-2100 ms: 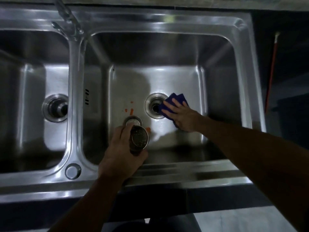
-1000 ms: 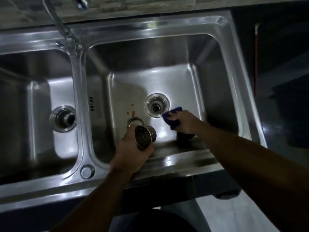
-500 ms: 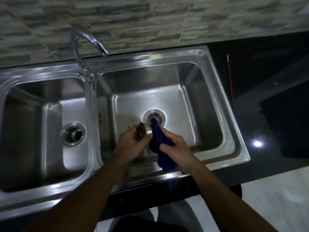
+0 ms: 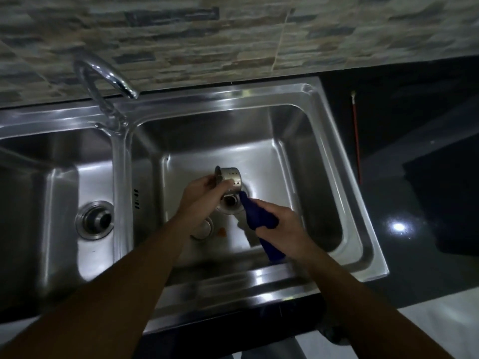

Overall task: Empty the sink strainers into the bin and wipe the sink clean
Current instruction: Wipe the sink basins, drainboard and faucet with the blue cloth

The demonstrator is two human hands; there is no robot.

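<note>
Strainer (image 4: pixel 231 176): perforated steel cup, tipped on its side, rim facing left, held up above the right basin's drain.
Left hand (image 4: pixel 204 193): mine, fingers clenched round the strainer's rim end.
Right hand (image 4: pixel 278 222): mine, fist closed on the blue cloth.
Blue cloth (image 4: pixel 256 216): bunched in my right fist; one tip sticks out toward the drain, just below the strainer, the other end hangs out under my wrist. Can't tell if the tip touches the strainer.
Right basin (image 4: pixel 305 193): steel, drain opening (image 4: pixel 230 202) uncovered, partly hidden by my left hand.
Round metal piece (image 4: pixel 203 229): lies on the right basin floor, near side of the drain, half under my left forearm. Can't tell what it is.
Orange scrap (image 4: pixel 222 231): small bit on the basin floor just beside that metal piece.
Left basin (image 4: pixel 59 203): strainer fitting (image 4: pixel 95 223) sits in its drain.
Tap (image 4: pixel 103 79): curved chrome spout, mounted on the divider at the back, outlet over the right basin's far left corner.
Counter (image 4: pixel 427 177): dark, glossy, to the right of the sink; thin red stick (image 4: pixel 356 138) lies on it, well apart from the basin.
Wall (image 4: pixel 233 35): stone-look tiles behind the sink.
</note>
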